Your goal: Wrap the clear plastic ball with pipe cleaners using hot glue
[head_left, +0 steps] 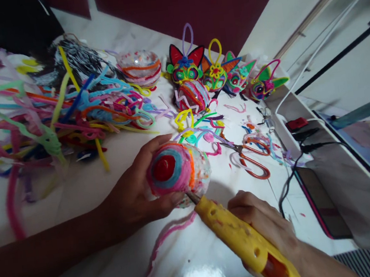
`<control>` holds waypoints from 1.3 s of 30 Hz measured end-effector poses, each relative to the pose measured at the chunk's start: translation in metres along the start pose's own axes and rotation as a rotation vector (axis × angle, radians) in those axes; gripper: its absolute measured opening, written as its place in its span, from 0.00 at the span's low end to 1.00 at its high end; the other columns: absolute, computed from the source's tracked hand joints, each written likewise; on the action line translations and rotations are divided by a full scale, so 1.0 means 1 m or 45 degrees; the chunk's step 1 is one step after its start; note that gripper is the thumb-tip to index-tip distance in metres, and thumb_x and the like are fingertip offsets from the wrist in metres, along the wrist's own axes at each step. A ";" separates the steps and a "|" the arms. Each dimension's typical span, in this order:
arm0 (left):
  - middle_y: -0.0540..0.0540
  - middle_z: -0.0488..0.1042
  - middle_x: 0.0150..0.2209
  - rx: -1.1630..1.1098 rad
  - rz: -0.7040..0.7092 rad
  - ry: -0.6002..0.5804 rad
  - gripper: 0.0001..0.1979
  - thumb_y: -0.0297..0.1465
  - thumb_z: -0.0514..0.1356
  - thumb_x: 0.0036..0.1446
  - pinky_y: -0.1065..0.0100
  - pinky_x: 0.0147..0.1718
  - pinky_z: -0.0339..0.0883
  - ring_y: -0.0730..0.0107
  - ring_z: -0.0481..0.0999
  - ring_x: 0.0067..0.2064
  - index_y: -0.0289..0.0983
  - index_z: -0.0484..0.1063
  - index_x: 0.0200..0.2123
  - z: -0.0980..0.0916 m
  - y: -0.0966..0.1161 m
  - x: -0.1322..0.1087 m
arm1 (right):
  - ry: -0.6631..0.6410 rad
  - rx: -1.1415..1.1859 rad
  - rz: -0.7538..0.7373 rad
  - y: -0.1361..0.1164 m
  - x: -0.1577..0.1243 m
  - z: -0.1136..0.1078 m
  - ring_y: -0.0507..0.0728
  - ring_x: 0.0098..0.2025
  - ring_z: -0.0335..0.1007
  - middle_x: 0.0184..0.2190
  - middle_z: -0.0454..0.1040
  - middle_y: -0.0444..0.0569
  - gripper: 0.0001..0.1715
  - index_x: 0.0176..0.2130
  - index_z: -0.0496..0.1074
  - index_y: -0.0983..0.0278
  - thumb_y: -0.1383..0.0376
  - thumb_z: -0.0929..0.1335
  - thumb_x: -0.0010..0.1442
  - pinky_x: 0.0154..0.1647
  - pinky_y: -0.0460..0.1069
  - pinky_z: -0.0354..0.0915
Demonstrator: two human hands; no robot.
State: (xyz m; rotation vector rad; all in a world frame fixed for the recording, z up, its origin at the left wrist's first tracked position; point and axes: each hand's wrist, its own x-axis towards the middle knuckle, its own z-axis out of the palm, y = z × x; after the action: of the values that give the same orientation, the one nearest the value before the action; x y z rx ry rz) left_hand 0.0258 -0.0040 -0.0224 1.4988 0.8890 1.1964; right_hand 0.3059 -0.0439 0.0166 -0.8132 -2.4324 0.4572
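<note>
One clear, rounded piece (pixel 179 171), wound with fuzzy pink, blue and orange strands around a glossy red centre, sits in the left hand (pixel 137 188), fingers and thumb gripping its sides, over a white, shiny surface (pixel 187 258). The right hand (pixel 267 218) is wrapped around a yellow glue gun (pixel 237 236), its metal tip at the piece's lower edge; whether they touch cannot be told. A fuzzy pink strand (pixel 157 249) curves below. Beyond lie orange-handled scissors (pixel 240 148), a striped ball (pixel 196 94) and a see-through bowl-shaped piece (pixel 140 69). Four eared, brightly coloured ornaments (pixel 183 73) with looped tops stand behind, left of a dark-screened phone (pixel 323 202). Bendy, fuzzy strands (pixel 95 107) heap at left, before a black item (pixel 12 20) bearing a white mark like a "C"
</note>
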 end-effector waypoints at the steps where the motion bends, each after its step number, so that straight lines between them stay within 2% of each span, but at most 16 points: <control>1: 0.45 0.71 0.63 -0.009 0.005 -0.010 0.41 0.33 0.71 0.57 0.65 0.54 0.76 0.61 0.77 0.57 0.48 0.56 0.69 0.000 0.000 0.000 | 0.008 0.034 -0.019 0.000 0.001 0.001 0.60 0.39 0.73 0.38 0.72 0.54 0.16 0.50 0.69 0.66 0.58 0.63 0.71 0.36 0.54 0.74; 6: 0.46 0.70 0.63 0.053 0.037 -0.025 0.42 0.30 0.71 0.56 0.68 0.56 0.74 0.62 0.77 0.59 0.50 0.55 0.69 -0.001 0.000 0.001 | 0.074 0.032 -0.080 -0.001 0.004 0.005 0.58 0.38 0.71 0.36 0.72 0.53 0.11 0.48 0.69 0.67 0.69 0.61 0.69 0.36 0.53 0.71; 10: 0.49 0.69 0.63 0.117 0.024 -0.004 0.42 0.30 0.71 0.56 0.72 0.56 0.72 0.65 0.76 0.59 0.52 0.55 0.69 -0.002 0.000 0.000 | 0.111 0.005 -0.102 -0.002 0.005 0.006 0.58 0.36 0.69 0.35 0.71 0.52 0.10 0.46 0.69 0.67 0.68 0.60 0.70 0.33 0.53 0.70; 15: 0.48 0.71 0.62 0.134 0.009 -0.008 0.43 0.30 0.70 0.55 0.71 0.54 0.73 0.65 0.77 0.57 0.51 0.55 0.69 -0.003 0.003 -0.001 | 0.119 -0.065 -0.104 -0.003 0.009 0.003 0.56 0.36 0.72 0.34 0.73 0.51 0.13 0.45 0.70 0.68 0.72 0.58 0.72 0.34 0.51 0.70; 22: 0.46 0.69 0.63 0.130 -0.013 0.013 0.42 0.31 0.70 0.55 0.66 0.57 0.72 0.62 0.76 0.59 0.50 0.55 0.68 -0.002 0.004 0.002 | 0.190 -0.115 -0.109 -0.010 0.022 -0.002 0.55 0.33 0.75 0.30 0.75 0.49 0.15 0.43 0.70 0.66 0.68 0.57 0.76 0.30 0.49 0.69; 25: 0.46 0.71 0.61 0.137 -0.029 0.002 0.42 0.31 0.70 0.54 0.64 0.55 0.74 0.60 0.77 0.57 0.50 0.55 0.69 -0.001 0.003 0.003 | 0.203 -0.164 -0.120 -0.012 0.024 -0.003 0.56 0.32 0.75 0.28 0.75 0.48 0.15 0.44 0.70 0.65 0.67 0.57 0.76 0.29 0.50 0.70; 28: 0.46 0.72 0.60 0.130 -0.047 -0.009 0.42 0.30 0.69 0.55 0.66 0.51 0.76 0.62 0.79 0.53 0.50 0.54 0.69 -0.001 0.004 0.003 | 0.198 -0.177 -0.110 -0.013 0.023 -0.002 0.56 0.32 0.76 0.28 0.76 0.48 0.14 0.44 0.70 0.65 0.70 0.57 0.74 0.29 0.50 0.69; 31: 0.47 0.72 0.59 0.137 -0.032 -0.005 0.41 0.30 0.69 0.55 0.67 0.52 0.76 0.63 0.79 0.54 0.50 0.55 0.68 -0.002 0.004 0.003 | 0.189 -0.164 -0.094 -0.013 0.022 -0.002 0.57 0.32 0.76 0.28 0.76 0.48 0.14 0.46 0.69 0.65 0.73 0.57 0.71 0.29 0.51 0.69; 39: 0.48 0.72 0.60 0.143 -0.044 -0.010 0.41 0.30 0.69 0.55 0.69 0.51 0.75 0.65 0.79 0.54 0.52 0.55 0.68 -0.003 0.005 0.001 | 0.193 -0.150 -0.097 -0.014 0.021 -0.001 0.57 0.33 0.75 0.29 0.74 0.48 0.14 0.45 0.69 0.66 0.71 0.57 0.74 0.31 0.51 0.68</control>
State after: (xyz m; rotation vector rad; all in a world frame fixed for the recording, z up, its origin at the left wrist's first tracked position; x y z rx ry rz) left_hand 0.0235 -0.0038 -0.0169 1.5700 0.9872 1.1308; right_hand 0.2857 -0.0409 0.0315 -0.7709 -2.3565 0.2169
